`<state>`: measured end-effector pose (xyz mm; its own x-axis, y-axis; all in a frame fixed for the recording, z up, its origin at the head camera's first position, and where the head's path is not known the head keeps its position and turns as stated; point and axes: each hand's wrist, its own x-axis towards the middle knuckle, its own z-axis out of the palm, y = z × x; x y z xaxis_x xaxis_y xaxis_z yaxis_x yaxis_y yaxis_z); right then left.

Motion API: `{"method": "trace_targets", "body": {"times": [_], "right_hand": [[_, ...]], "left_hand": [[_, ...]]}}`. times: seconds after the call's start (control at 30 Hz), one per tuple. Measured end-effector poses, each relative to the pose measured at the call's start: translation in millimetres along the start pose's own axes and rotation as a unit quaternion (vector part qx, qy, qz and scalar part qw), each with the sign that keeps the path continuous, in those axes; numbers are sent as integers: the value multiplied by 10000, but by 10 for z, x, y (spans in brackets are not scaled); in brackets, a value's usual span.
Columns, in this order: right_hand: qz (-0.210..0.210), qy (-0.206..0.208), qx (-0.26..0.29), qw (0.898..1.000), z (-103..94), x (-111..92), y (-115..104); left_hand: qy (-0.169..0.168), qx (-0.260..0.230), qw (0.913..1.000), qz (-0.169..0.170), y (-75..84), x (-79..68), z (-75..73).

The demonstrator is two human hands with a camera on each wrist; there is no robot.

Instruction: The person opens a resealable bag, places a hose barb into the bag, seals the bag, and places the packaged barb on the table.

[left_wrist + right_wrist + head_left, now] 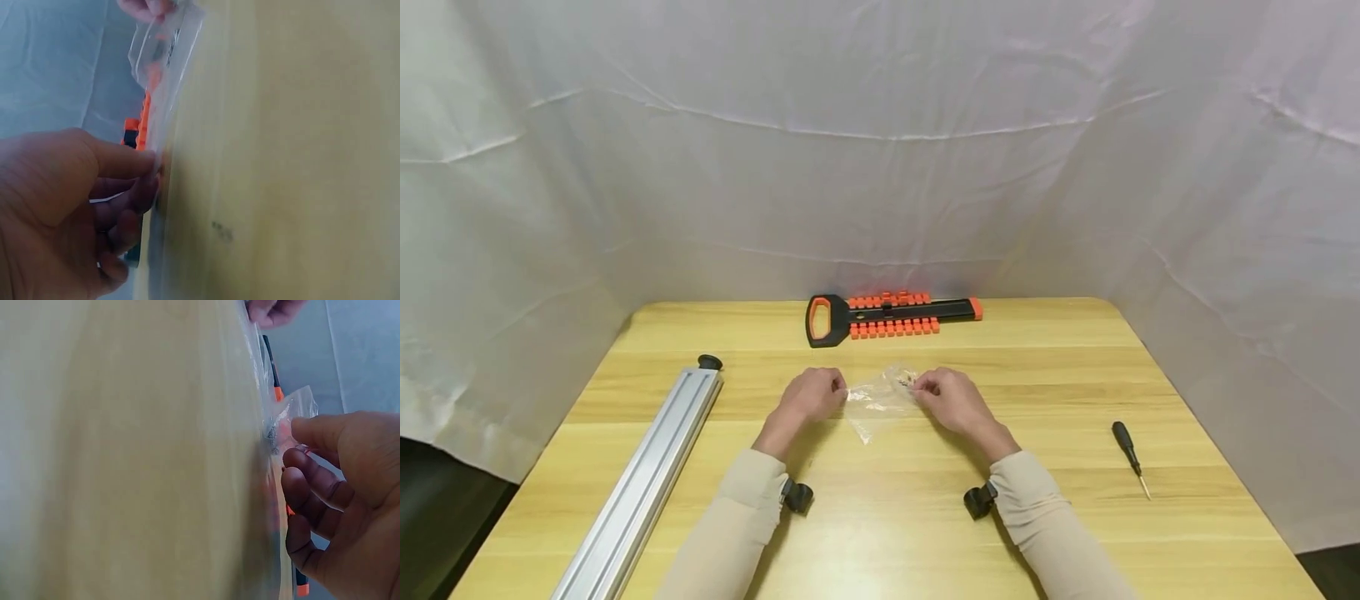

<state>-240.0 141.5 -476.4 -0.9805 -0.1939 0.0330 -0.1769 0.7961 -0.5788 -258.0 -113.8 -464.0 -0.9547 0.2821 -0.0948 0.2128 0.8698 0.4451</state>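
Note:
Stretched between both hands is a clear plastic bag (876, 398), with one corner pointing down toward the front of the table. My left hand (815, 393) pinches its left edge between thumb and index finger, as the left wrist view shows up close. At the other end, my right hand (951, 400) pinches the bag between thumb and fingertips. Small dark pieces (272, 433) sit in the plastic close to the right fingertips; their kind is too small to make out.
A black and orange tool with a loop handle (827, 321) and orange toothed strips lies at the table's back edge. To the left runs a long aluminium profile (643, 475) with a black knob (710, 362) at its far end. A black-handled screwdriver (1126, 442) lies at right.

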Motion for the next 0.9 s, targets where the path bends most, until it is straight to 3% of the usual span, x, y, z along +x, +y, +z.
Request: {"method": "trace_targets", "body": {"times": [0.37,0.6,0.7,0.9], "right_hand": [[-135,-44,-136,9998,-80,99,120],[-376,92,102,9992,-115,128,165],[-543,264,209,9980,-180,111,144],[-1314,907,242,9869,-362,85,44]], "left_hand": [[-121,-148,9990,394,150,-278,105],[-204,-334,9988,295,251,-412,138],[-205,-384,9985,331,280,-433,151],[-242,-561,9971,456,322,-451,182]]}}
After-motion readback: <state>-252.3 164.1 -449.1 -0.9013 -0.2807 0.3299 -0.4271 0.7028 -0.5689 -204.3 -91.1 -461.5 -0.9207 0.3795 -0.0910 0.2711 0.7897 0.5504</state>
